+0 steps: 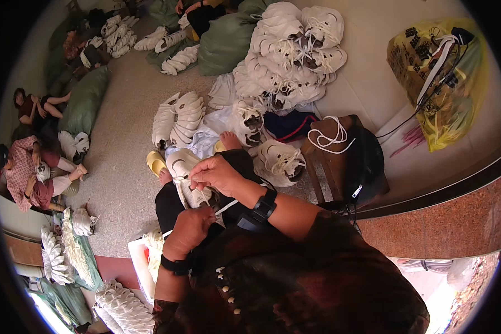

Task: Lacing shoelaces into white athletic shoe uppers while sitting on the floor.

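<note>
A white shoe (182, 162) rests on my lap, its toe pointing away from me. My right hand (220, 176), with a black watch on its wrist, pinches a white shoelace over the front of the shoe. Nearer to me, my left hand (190, 229) is closed at the shoe's opening, its fingers pressed together on the lace. A loose white lace end (226, 206) sticks out to the right between the two hands. My hands partly cover the opening and the eyelets.
A large pile of white shoes (295, 53) lies ahead, with a green sack (224, 47) beside it. To the right stand a wooden stool (317, 167) with white laces, a black bag (364, 167) and a yellow plastic bag (440, 83). Other people (30, 170) sit at the left.
</note>
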Motion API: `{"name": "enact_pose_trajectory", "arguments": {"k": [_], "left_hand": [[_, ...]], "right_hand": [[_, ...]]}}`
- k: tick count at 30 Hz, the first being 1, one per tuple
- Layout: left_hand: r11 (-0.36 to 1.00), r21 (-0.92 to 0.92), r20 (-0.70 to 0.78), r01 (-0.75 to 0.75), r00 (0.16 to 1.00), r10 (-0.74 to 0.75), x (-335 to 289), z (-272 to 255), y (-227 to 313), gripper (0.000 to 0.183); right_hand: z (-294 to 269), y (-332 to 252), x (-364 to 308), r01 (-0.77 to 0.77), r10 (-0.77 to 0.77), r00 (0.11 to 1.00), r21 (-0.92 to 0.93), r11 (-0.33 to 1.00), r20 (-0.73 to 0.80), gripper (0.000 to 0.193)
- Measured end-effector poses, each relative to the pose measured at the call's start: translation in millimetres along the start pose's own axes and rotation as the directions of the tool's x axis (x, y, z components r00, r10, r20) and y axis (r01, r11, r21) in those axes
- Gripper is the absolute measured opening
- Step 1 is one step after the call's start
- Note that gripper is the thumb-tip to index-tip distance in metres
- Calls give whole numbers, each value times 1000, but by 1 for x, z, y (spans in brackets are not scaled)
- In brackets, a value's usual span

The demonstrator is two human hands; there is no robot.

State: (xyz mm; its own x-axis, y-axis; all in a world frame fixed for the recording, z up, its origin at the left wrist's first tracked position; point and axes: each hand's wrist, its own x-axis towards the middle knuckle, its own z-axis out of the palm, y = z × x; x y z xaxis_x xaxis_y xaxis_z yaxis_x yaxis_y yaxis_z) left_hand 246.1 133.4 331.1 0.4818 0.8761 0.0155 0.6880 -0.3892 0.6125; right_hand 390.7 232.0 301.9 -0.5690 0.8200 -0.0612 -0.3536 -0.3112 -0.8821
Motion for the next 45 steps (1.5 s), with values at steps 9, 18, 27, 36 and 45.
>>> {"name": "enact_pose_trajectory", "arguments": {"k": [9,18,27,36,45], "left_hand": [[889,-458,-437,14,867,-239,5,-38,7,5],[807,-583,-516,-87,807,-286,-3,-26,-11,2],[814,-576,-520,-81,804,-288,4,-22,-7,6],[702,-703,-500,-116,783,-371,1,-16,-13,4],[728,-670,-521,-142,789,-326,1,-25,-7,4]], "right_hand": [[27,-6,-4,46,-34,997,-182,982,67,8],[22,-1,-3,-59,48,993,109,992,104,12],[11,1,-6,1,-8,999,133,991,50,12],[16,9,1,107,-106,994,12,994,-20,7],[33,-7,-5,71,-63,992,-70,995,113,2]]}}
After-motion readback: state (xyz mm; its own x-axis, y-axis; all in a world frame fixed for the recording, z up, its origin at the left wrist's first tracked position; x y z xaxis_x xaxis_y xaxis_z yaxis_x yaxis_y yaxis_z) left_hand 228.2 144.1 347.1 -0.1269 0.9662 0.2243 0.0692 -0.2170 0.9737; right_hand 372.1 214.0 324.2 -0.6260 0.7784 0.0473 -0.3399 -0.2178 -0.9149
